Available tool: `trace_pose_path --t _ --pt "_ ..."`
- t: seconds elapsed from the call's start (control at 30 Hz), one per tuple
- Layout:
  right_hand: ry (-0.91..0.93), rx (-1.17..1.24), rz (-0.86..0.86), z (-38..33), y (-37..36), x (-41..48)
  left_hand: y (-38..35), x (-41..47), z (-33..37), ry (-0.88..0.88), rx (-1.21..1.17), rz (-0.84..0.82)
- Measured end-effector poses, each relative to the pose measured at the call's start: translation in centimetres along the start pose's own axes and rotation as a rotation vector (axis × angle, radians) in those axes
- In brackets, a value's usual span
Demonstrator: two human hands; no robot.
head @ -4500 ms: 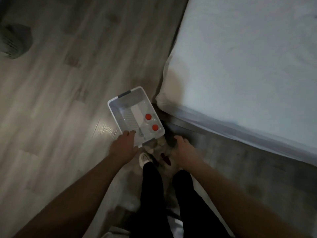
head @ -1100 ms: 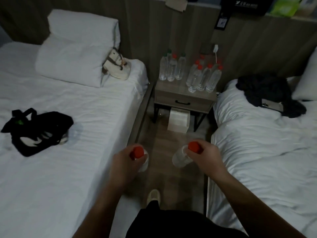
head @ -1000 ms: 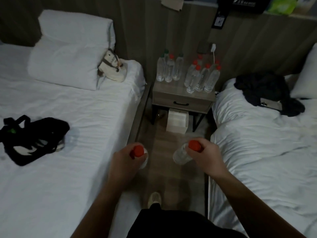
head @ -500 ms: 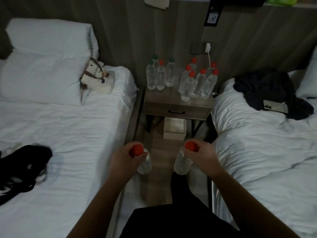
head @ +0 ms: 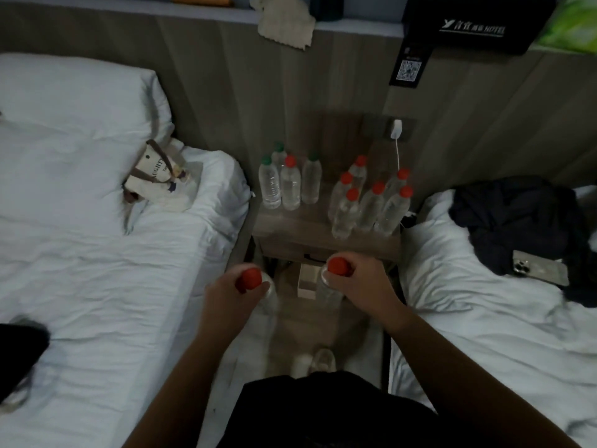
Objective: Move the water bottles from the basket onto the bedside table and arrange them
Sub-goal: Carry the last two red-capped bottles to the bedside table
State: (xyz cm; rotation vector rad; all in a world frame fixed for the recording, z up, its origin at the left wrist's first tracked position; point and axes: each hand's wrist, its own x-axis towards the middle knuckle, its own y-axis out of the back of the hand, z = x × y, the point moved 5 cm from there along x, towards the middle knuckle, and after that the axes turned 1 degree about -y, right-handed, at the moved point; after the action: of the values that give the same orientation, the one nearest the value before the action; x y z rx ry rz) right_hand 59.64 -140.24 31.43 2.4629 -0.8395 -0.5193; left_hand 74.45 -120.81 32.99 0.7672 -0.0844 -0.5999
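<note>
While you stand in the aisle between the two beds, each of your hands is wrapped around the neck of one red-capped water bottle: your left hand [head: 231,294] holds the left bottle [head: 255,286], your right hand [head: 361,282] holds the right bottle [head: 332,279], and both bottles hang below your fists, just short of the desk [head: 300,227]. On the desk ahead stand ten bottles in two groups. The left group [head: 289,182] has four, three green-capped and one red-capped. The right group [head: 368,198] has six, all red-capped, packed close together. Bare desk top lies between the groups and along the front edge. A white box [head: 307,281] sits on the floor under the desk. The left bed [head: 97,253] carries a small tote bag [head: 158,176]; the right bed [head: 484,318] carries dark clothing [head: 517,218] and a phone [head: 539,268]. A white charger [head: 396,127] hangs from the wall socket behind the right group.
</note>
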Motion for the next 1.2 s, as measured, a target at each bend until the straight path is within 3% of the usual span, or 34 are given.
trace_pose_path --t 0.5,0.7,1.0,1.2 --pt "-0.109 -0.05 -0.128 0.9 0.9 12.1 -4.2 13.2 2.8 0.068 -0.015 -0.063" --pt "-0.2 -0.203 -0.091 0.7 -0.5 18.5 -6.4 21.9 2.3 0.027 0.035 -0.258" --pt "-0.386 -0.183 -0.013 1.7 -2.8 25.2 -9.3 31.4 2.4 -0.088 0.127 -0.557" --pt "-0.428 -0.253 -0.037 1.7 -3.5 28.0 -10.2 34.0 1.9 -0.114 0.041 -0.586"
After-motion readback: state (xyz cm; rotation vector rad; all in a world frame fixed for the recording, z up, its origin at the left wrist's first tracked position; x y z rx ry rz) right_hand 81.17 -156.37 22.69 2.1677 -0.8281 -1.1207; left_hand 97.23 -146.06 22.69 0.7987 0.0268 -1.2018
